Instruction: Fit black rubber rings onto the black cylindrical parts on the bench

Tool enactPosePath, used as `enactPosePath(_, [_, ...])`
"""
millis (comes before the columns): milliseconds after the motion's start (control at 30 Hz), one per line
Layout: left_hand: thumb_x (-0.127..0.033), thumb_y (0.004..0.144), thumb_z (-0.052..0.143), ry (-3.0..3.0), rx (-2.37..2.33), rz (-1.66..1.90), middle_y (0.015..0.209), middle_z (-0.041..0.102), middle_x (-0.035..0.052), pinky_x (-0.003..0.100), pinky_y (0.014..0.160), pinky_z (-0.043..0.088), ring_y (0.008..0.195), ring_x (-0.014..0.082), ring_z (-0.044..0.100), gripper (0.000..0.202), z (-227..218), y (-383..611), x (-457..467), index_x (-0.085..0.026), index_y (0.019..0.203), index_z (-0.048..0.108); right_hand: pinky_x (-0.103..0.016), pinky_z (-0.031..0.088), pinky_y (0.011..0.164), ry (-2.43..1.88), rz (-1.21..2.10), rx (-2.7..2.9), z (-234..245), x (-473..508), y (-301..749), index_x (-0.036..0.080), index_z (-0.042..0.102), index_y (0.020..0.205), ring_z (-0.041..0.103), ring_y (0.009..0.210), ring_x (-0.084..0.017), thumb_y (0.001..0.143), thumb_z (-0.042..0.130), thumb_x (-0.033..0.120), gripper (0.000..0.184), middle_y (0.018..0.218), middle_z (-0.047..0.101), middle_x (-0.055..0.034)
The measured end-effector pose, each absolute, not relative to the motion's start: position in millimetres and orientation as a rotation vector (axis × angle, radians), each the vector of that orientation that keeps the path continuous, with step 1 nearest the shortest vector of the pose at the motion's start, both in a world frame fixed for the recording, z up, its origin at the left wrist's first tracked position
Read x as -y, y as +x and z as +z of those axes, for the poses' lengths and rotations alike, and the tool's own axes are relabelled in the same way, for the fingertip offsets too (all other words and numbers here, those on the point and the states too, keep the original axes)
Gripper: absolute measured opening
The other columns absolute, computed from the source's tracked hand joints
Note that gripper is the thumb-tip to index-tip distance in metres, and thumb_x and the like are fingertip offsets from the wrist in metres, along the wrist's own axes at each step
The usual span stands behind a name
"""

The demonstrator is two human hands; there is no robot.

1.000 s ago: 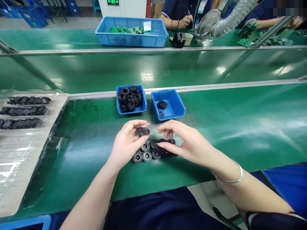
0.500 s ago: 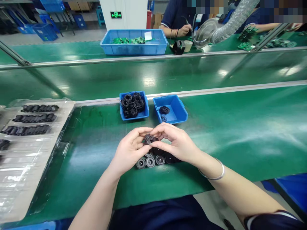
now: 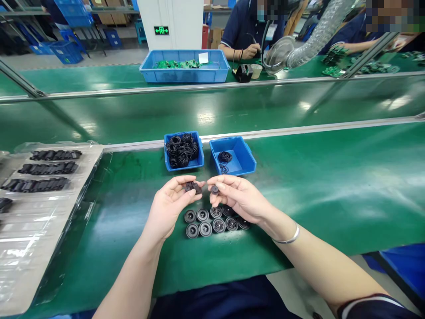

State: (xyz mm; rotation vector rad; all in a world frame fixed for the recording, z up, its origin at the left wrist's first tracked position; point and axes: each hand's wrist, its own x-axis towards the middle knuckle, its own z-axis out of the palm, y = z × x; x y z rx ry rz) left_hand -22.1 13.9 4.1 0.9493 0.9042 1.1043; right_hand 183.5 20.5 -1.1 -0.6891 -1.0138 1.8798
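My left hand (image 3: 172,199) pinches a dark, blocky plastic part (image 3: 193,188) between thumb and fingers. Close by on the right, my right hand (image 3: 241,197) grips a small round black part (image 3: 214,190) with a central hub. The two parts are apart, with a narrow gap between them. Below my hands, several round black parts (image 3: 206,229) lie in two rows on the green bench; some show swirled vanes. My right hand hides a few of them. Beyond my hands, one blue bin (image 3: 167,165) holds many black rings, and another blue bin (image 3: 245,165) holds a small bundle of rings.
A clear plastic tray (image 3: 43,230) with rows of black parts lies at the left. Across the metal rail, a larger blue bin (image 3: 186,76) contains green circuit boards. A co-worker (image 3: 237,33) sits opposite near a flexible duct (image 3: 320,33). Another person is at upper right.
My hands have moved apart. What was held together between them is now one blocky part in the left and one round part in the right. More round parts show below.
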Motion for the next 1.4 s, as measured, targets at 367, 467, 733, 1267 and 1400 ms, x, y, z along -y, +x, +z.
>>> enactPosePath(367, [-0.019, 0.081, 0.077, 0.872, -0.954, 1.166, 0.108, 0.073, 0.0091, 0.034, 0.091, 0.06, 0.112, 0.0262, 0.069, 0.035, 5.2, -23.4, -16.9, -0.015, 0.112, 0.062, -0.023, 0.053, 0.076, -0.91, 1.684, 1.192, 1.4, -16.9, 180.8, 0.017, 0.068, 0.1, 0.063, 0.077, -0.009, 0.086, 0.074, 0.023, 0.016, 0.09, 0.067, -0.0013])
enactPosePath(467, [-0.018, 0.081, 0.076, 0.866, -0.946, 1.185, 0.106, 0.073, 0.0087, 0.035, 0.092, 0.059, 0.112, 0.0264, 0.069, 0.034, 4.4, -22.8, -17.7, -0.015, 0.112, 0.061, -0.03, 0.052, 0.083, -0.964, 1.316, 1.682, 0.1, -15.6, 182.6, 0.018, 0.066, 0.103, 0.062, 0.087, -0.014, 0.088, 0.068, 0.017, 0.015, 0.099, 0.065, -0.0034])
enactPosePath(733, [-0.019, 0.081, 0.075, 0.824, -0.97, 1.176, 0.106, 0.073, 0.0108, 0.04, 0.096, 0.057, 0.113, 0.0278, 0.069, 0.033, 6.8, -23.1, -17.6, -0.013, 0.111, 0.061, -0.037, 0.05, 0.092, -0.889, 0.869, 2.395, -0.1, -4.3, 182.1, 0.022, 0.055, 0.122, 0.059, 0.103, -0.02, 0.094, 0.057, 0.01, 0.031, 0.11, 0.063, -0.006])
enactPosePath(1267, [-0.021, 0.082, 0.073, 0.804, -0.941, 1.134, 0.107, 0.074, 0.012, 0.043, 0.099, 0.055, 0.114, 0.029, 0.068, 0.031, 9.7, -23.9, -17.2, -0.013, 0.11, 0.062, -0.043, 0.049, 0.094, -0.833, 0.68, 2.475, -3.9, -2.3, 177.9, 0.019, 0.055, 0.122, 0.059, 0.104, -0.023, 0.097, 0.058, 0.014, 0.026, 0.11, 0.067, -0.0079])
enactPosePath(1400, [-0.02, 0.083, 0.072, 0.806, -0.944, 1.125, 0.108, 0.074, 0.0117, 0.042, 0.099, 0.055, 0.115, 0.0286, 0.067, 0.03, 9.5, -23.1, -16.3, -0.014, 0.111, 0.061, -0.04, 0.05, 0.089, -0.796, 0.616, 2.455, -4.3, -3.4, 176.2, 0.017, 0.056, 0.119, 0.061, 0.097, -0.022, 0.099, 0.058, 0.018, 0.021, 0.105, 0.068, -0.0081])
